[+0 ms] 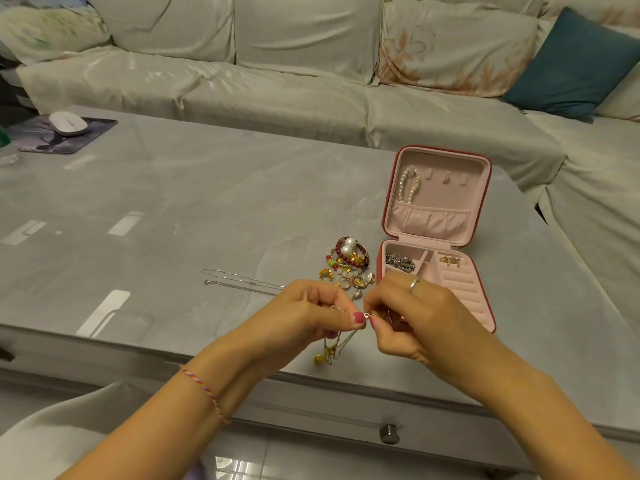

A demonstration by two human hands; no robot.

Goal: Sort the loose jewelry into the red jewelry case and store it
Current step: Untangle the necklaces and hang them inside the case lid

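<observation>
Centrally, both hands (367,315) pinching gold chain (334,351), table edge (242,367) beneath

Red jewelry case (437,237) lies open, pink-lined, pearl strand (410,184) hung in lid; loose jewelry pile (348,266) and silver chain (239,283) lie left of it.

A grey marbled tabletop (207,202) fills the middle. At ten o'clock a white mouse (68,123) rests on a dark mousepad (86,133). A pale sofa (277,81) spans twelve o'clock, a teal cushion (571,64) at two o'clock.
</observation>
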